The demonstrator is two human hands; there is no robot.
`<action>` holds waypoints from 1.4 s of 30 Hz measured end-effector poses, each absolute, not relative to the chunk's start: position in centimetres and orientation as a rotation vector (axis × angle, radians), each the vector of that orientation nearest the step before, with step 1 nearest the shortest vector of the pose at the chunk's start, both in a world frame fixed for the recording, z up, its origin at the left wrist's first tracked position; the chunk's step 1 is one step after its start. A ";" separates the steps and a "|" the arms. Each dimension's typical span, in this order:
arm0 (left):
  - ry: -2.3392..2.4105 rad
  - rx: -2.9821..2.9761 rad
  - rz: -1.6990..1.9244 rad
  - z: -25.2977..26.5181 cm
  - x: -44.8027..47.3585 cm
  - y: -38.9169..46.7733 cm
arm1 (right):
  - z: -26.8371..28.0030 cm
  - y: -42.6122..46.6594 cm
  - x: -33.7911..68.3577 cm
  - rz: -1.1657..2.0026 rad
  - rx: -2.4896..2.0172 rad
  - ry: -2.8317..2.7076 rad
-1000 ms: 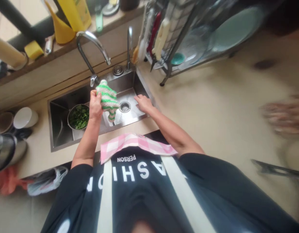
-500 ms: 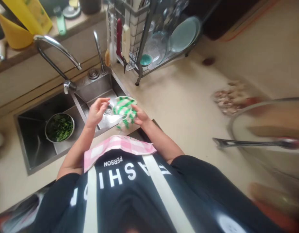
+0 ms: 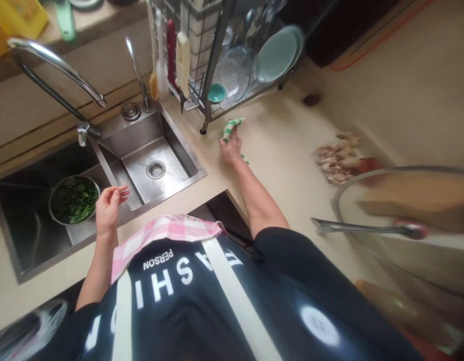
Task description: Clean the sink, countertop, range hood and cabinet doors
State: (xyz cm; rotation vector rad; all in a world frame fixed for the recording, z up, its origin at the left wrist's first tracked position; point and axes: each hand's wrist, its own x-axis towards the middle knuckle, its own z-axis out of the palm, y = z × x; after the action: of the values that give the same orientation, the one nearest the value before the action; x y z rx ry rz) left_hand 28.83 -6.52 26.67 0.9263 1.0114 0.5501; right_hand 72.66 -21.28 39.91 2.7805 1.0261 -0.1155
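My right hand point(image 3: 230, 149) presses down on the countertop, wrapped over a green and white patterned cloth point(image 3: 232, 127). Part of the cloth pokes out beyond the fingers, and a bit of it shows beside the wrist; the rest is hidden under the palm. Over the front edge of the sink point(image 3: 162, 186) hovers my left hand point(image 3: 109, 206), its fingers loosely bent and apart with nothing in them. Just behind that hand, a round bowl of green leaves point(image 3: 74, 200) stands in the left basin.
A dish rack point(image 3: 211, 65) with plates and knives stands behind my right hand. The faucet point(image 3: 58, 75) arches over the sink. To the right are a pile of garlic-like pieces point(image 3: 335, 159), a large glass lid or bowl point(image 3: 342, 193) and a dark-handled utensil point(image 3: 359, 226).
My right hand has carried the cloth from above the sink to the countertop on the right. My left hand has parted from it, moving left and closer to me.
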 end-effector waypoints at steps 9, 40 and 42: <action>1.216 0.834 0.557 26.1 25.4 -7.9 | 36.0 -17.5 73.2 -0.330 2.635 1.022; 1.565 0.707 0.476 28.2 19.3 -13.9 | 26.8 -4.3 71.7 -0.536 2.397 1.453; 1.611 0.696 0.471 28.7 18.8 -14.6 | 26.1 -2.6 72.5 -0.520 2.401 1.426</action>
State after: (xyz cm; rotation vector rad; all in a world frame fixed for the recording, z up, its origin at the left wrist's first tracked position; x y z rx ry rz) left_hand 18.79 -14.56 28.73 0.6964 1.6111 0.4707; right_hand 72.47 -2.56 26.11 2.4006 1.4255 -0.5197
